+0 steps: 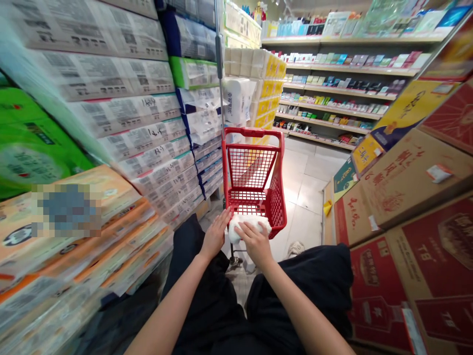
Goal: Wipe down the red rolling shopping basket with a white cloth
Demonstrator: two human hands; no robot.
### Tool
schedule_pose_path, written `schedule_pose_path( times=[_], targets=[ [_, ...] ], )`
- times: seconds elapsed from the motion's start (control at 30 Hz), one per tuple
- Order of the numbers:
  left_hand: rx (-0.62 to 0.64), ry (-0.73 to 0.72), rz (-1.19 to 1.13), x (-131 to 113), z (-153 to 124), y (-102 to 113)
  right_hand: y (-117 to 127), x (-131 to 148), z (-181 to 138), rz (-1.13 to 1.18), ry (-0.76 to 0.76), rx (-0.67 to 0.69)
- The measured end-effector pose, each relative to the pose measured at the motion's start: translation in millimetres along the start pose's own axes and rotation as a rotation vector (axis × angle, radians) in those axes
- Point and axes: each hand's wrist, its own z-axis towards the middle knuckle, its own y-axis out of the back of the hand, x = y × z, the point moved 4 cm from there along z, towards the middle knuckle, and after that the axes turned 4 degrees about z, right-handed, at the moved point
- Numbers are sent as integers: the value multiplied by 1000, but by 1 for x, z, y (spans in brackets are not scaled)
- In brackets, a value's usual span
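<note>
A red plastic shopping cart (283,197) with a grid basket stands on the floor between my knees. My right hand (254,241) presses a fluffy white cloth (236,231) against the cart's near rim, fingers spread over its top. At the near left corner of the cart, my left hand (216,234) rests with fingers stretched forward along the rim, just left of the cloth; its thumb is hidden. The cloth covers the middle of the near rim. Inside the basket a red folding grid flap (251,167) slopes up to the far handle (254,132).
Stacked paper-goods packs (121,74) rise close on my left, with orange packs (121,212) nearer. Cardboard cartons (391,187) line the right side. A grey pole (219,59) stands beside the cart. Tiled floor (303,172) leads to shelves of small boxes (351,88).
</note>
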Motion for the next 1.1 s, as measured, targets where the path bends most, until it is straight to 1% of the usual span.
schedule_pose_path(
  times=[0.07, 0.2, 0.27, 0.33, 0.43, 0.53, 0.63, 0.7, 0.8, 0.93, 1.03, 1.1],
  targets=[
    [4, -18, 17, 2, 0, 0, 13, -18, -13, -30, 37, 12],
    [-5, -15, 31, 3, 1, -1, 46, -67, -42, -101, 84, 3],
    [0, -17, 34, 2, 1, -1, 62, -88, -50, -127, 99, 10],
    [13, -25, 37, 1, 1, -2, 73, -103, -54, -127, 133, 24],
    [18, -29, 41, 0, 3, -4, 80, -111, -52, -108, 176, 14],
    [19, -23, 22, -1, 8, -6, 78, -113, -49, -98, 130, -29],
    [47, -17, -18, -5, 16, -8, 76, -114, -48, -72, 62, -99],
    [60, -3, -47, -6, 21, -6, 75, -113, -48, -52, 32, -146],
    [46, 33, -88, -5, 24, -1, 73, -107, -48, -34, 12, -174],
    [34, 71, -88, 5, 24, 5, 65, -83, -46, -18, -10, -172],
    [-1, 152, -43, 22, 30, 8, 54, -58, -39, 3, -53, -169],
    [10, 214, -40, 38, 39, 7, 43, -42, -29, 6, -90, -162]
  ],
)
